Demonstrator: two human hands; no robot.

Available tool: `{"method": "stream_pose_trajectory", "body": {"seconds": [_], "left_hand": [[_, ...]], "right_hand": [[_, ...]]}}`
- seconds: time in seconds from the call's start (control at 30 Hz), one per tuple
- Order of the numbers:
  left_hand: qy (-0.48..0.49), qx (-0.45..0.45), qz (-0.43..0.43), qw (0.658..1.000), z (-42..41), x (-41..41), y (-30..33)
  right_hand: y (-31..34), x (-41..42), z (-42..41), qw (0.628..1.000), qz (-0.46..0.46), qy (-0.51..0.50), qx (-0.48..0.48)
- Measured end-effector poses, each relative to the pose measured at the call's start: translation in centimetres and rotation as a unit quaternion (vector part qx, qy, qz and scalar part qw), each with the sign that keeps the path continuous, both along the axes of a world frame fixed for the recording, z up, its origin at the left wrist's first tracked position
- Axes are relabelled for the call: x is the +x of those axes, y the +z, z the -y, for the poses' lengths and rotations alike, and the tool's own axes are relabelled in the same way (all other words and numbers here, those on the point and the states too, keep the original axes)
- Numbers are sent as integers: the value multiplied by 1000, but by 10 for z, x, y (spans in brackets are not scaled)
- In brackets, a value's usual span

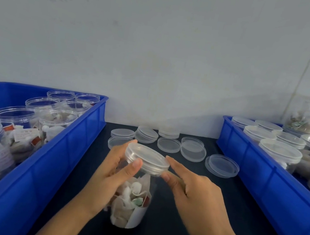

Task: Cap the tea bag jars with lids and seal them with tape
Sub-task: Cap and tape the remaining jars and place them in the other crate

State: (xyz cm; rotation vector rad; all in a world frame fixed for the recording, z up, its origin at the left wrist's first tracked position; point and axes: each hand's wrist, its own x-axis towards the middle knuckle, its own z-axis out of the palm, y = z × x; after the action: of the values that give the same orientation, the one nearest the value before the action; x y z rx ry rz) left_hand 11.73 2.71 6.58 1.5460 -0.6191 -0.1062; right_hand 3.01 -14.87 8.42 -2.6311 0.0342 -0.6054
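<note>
Left grip (115,169) pinches lid (147,159) on jar (132,203), label unreadable.

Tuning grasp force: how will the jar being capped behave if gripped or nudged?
The jar is probably light: clear thin plastic, loosely filled with tea bags. Smooth walls, likely slippery. Tall, so a high nudge might tip it; the left hand steadies it by the lid.

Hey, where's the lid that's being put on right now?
Head view, center: the lid sits on the jar between the left hand and right hand, in front of the loose lids.
</note>
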Motion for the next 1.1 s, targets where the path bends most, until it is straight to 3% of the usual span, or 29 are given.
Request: {"method": "stream_pose_trajectory", "body": {"seconds": [0.17,0.47,1.1], "left_hand": [[102,108,101,984,11,-9,-3],[157,100,107,977,12,0,0],[116,79,114,984,12,2,-4]], "right_hand": [[-2,-2,-7,999,10,-24,-46],[13,-10,-3,996,3,36,-79],[-5,8,-8,993,-12,-19,-117]]}}
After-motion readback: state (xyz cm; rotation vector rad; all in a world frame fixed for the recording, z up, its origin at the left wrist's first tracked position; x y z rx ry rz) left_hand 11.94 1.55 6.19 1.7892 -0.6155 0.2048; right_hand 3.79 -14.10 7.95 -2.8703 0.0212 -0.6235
